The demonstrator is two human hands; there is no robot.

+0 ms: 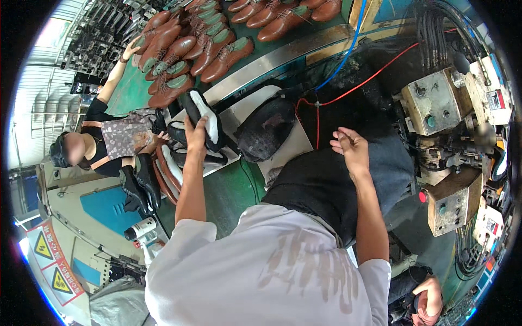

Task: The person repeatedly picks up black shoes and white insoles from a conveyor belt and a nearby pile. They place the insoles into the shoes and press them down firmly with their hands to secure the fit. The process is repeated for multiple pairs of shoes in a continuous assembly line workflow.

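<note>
My left hand is closed on a black shoe whose white underside faces up, the fingers lying along its edge. Below and beside it, more black shoes with pale undersides lie together on a light surface. Out to the right, my right hand is raised over the dark cloth on my lap, its fingers bent but apart, with nothing seen in them. Between the hands is a black rounded cover or pad on a light board.
Many brown lace-up shoes stand on a green bench beyond a metal rail. A co-worker is at the left, near black shoes. Machine control boxes stand at the right. Red hose and blue hose cross ahead.
</note>
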